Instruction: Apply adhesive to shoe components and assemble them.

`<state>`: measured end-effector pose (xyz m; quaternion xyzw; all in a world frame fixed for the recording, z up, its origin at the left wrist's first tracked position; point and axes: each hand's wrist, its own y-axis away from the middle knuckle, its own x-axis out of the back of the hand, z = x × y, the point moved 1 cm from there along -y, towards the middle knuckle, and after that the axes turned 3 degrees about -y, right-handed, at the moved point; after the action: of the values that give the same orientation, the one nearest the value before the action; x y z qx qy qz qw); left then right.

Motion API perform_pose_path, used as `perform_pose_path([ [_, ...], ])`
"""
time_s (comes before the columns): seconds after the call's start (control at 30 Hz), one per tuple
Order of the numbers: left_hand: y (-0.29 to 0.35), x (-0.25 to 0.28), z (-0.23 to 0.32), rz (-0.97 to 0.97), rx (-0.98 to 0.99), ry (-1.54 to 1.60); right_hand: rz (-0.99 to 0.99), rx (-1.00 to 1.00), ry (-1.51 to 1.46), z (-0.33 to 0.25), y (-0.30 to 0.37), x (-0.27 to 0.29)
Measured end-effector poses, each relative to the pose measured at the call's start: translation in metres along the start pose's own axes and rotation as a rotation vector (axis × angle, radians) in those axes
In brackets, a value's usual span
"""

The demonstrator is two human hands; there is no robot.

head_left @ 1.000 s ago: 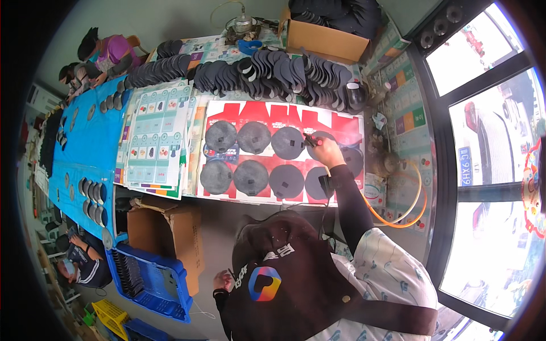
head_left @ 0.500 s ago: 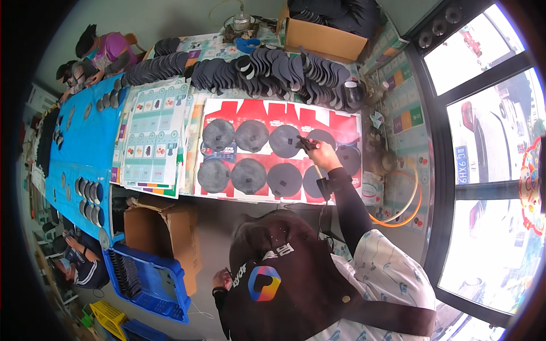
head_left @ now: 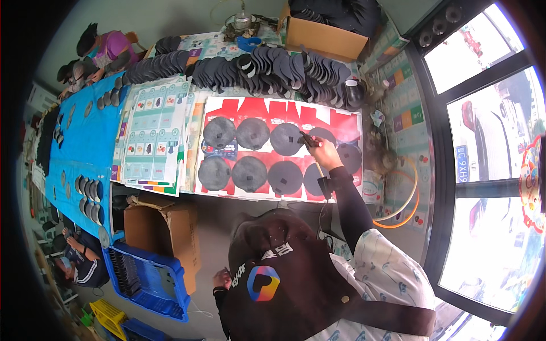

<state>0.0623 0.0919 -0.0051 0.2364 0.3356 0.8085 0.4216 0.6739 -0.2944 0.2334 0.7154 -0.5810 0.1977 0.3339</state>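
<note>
My right hand is closed around a dark spray gun. The gun's front end points at the round grey discs and hovers by the right edge of a disc in the upper row. Two rows of these discs, each with a small dark square, lie on a red and white printed sheet. A disc at the right is partly hidden by the hand. Low beside the dark apron, my left hand hangs away from the table, its fingers partly hidden.
Stacked dark curved pieces line the table's back edge. Printed sheets lie left of the discs. A cardboard box stands behind, a blue crate on the floor. Air hoses loop at the right. Other people sit at the far left.
My right hand and the spray gun have shifted slightly to the right. The discs lie as before, and my left hand stays low by the apron.
</note>
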Motion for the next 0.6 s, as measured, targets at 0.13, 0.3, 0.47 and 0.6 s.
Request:
perform_pose_path([
  [0.13, 0.0, -0.002, 0.002, 0.028, 0.107, 0.107, 0.153, 0.011, -0.03, -0.001, -0.003, 0.005],
  [0.3, -0.002, -0.006, 0.008, 0.038, -0.007, 0.06, 0.059, 0.016, 0.018, 0.007, 0.003, 0.008],
  [0.47, -0.004, -0.005, 0.007, 0.024, 0.11, 0.192, 0.036, 0.011, -0.024, -0.002, -0.004, 0.006],
  [0.6, -0.014, 0.001, 0.005, -0.012, 0.01, 0.072, 0.112, 0.031, -0.012, -0.006, -0.001, 0.013],
])
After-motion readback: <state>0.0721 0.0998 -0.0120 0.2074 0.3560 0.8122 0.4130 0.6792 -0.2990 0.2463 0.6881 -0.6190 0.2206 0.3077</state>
